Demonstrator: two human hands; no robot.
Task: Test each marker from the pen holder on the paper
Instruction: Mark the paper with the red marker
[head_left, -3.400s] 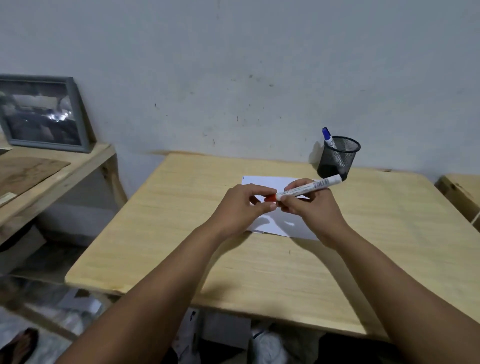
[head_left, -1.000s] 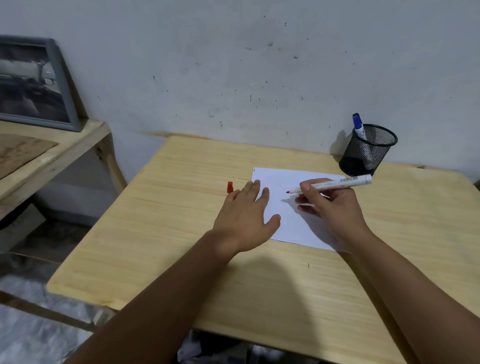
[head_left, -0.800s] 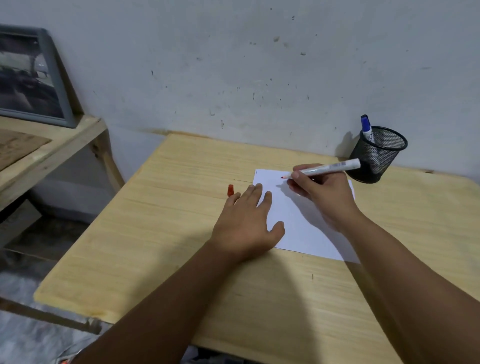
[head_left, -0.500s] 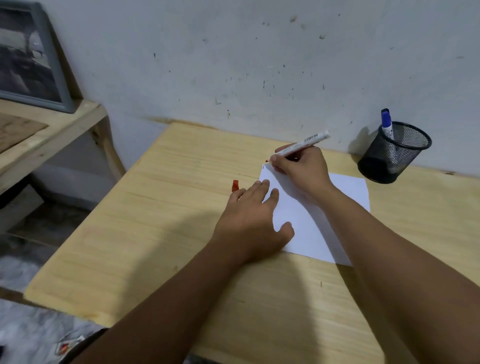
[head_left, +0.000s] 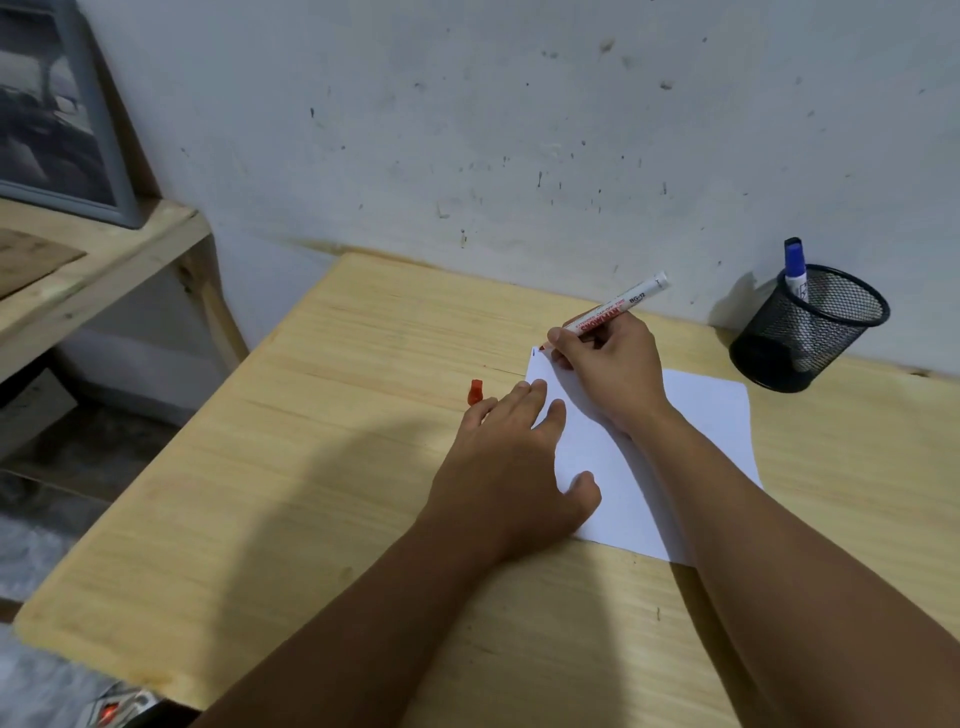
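A: Well, start at the far left. What stands there?

B: A grey picture frame (head_left: 57, 111) leans on the wall, on a wooden shelf (head_left: 104, 265) that sits beside the table (head_left: 291, 467) and apart from it.

A: And on the table itself?

B: Going rightward, first a small red cap (head_left: 475, 391) stands alone on the wood, just off the left edge of the paper (head_left: 706, 415). The left hand (head_left: 511, 467) lies flat right next to it, fingers spread, with the fingertips and thumb over the paper's left side. Its grip is wide; it holds nothing, only presses down.

A: Does that hand crowd the cap?

B: The little finger comes very near the cap, but I cannot tell if they touch.

A: Then the right hand?

B: The right hand (head_left: 610, 364) is at the paper's far left corner, its grip closed around a white marker with red lettering (head_left: 621, 309). The red tip is down at that corner; the barrel tilts up and to the right, toward the wall. The hand and forearm cover much of the sheet's middle.

A: Further right?

B: A black mesh pen holder (head_left: 810, 332) stands near the wall, apart from the paper's far right corner. A blue-capped marker (head_left: 795, 267) stands in it, leaning against the left rim.
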